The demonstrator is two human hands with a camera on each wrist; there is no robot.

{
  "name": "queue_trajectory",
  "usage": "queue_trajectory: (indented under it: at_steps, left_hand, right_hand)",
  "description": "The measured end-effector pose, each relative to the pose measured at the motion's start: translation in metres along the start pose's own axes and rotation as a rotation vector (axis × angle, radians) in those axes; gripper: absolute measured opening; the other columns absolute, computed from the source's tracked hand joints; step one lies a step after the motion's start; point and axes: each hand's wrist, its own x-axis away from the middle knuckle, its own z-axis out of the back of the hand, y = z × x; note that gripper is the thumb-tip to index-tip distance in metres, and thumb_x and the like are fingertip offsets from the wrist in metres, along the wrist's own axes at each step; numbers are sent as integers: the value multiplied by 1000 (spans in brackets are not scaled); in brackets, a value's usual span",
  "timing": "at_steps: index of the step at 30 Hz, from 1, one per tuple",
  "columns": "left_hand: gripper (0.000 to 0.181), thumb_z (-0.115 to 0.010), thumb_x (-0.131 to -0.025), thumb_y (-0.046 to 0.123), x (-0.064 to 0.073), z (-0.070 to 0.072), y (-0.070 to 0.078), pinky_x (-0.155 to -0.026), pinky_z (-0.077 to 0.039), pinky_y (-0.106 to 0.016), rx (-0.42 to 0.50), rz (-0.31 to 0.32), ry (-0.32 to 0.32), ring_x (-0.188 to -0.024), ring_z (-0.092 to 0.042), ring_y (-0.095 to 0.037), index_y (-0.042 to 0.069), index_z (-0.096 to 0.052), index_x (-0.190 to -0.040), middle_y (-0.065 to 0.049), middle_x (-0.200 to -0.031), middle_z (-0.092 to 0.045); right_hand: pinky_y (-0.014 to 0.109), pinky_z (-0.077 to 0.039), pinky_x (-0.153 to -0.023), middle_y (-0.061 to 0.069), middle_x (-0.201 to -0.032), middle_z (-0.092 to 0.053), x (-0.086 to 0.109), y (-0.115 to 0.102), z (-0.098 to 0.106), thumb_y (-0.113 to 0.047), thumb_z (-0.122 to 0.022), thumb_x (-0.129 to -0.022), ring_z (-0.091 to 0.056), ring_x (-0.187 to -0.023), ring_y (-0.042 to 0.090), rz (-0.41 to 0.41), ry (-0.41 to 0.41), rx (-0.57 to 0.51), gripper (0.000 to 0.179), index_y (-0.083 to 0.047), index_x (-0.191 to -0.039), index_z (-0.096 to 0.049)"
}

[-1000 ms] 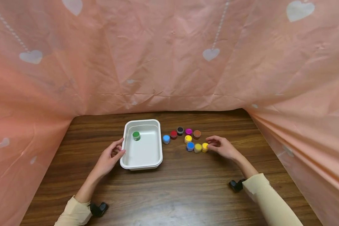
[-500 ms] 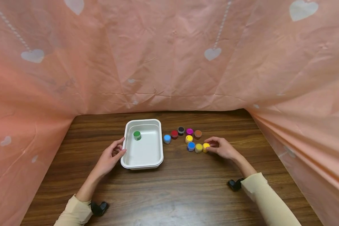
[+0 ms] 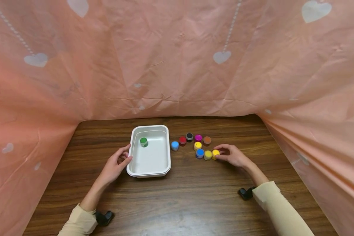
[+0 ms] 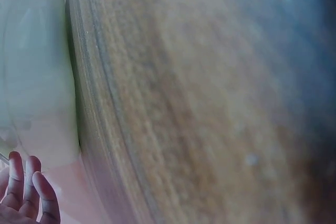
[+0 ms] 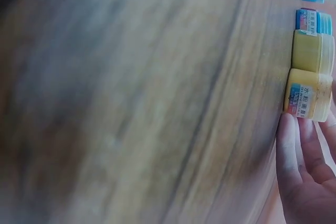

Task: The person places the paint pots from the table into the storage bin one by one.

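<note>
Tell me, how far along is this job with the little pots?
Barely begun, it seems. Done: the green pot sits in the tray, whose edge the left hand touches. In hand: the right hand pinches the rightmost yellow pot. Apparently left: eight other pots on the table, outside the tray.

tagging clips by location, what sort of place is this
Probably a makeshift tabletop booth indoors, though the wider room is hidden: a pink sheet printed with white hearts hangs behind and on both sides of a wood-grain table.
</note>
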Motion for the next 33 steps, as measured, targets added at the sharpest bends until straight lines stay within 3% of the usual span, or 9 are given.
queue_trajectory:
  at_steps: [14, 26, 33]
  left_hand:
    - [51, -65, -103, 12, 1, 4, 0, -80, -49, -19, 7, -2, -4, -94, -58, -7, -1, -51, -150, -16, -107, -61]
    - [50, -65, -103, 11, 0, -1, -1, -79, -48, -17, 30, -11, 2, -92, -58, -6, -2, -51, -149, -15, -105, -60]
    - [50, -65, -102, 11, 1, 0, 1, -79, -48, -19, 40, -5, 1, -93, -58, -9, -2, -51, -149, -17, -106, -60]
  right_hand:
    - [27, -51, -93, 18, -127, -68, 1, 1, -3, -19, -69, -101, -64, -119, 31, 31, 7, -1, 35, -1, -131, -65]
    - [35, -53, -96, 19, -132, -66, 5, -7, 6, -22, -68, -102, -63, -121, 34, 45, 64, 37, 38, -2, -134, -64]
    - [28, -55, -89, 20, -131, -66, 5, -23, 10, -20, -69, -101, -64, -120, 35, 84, 89, 42, 39, -1, -134, -64]
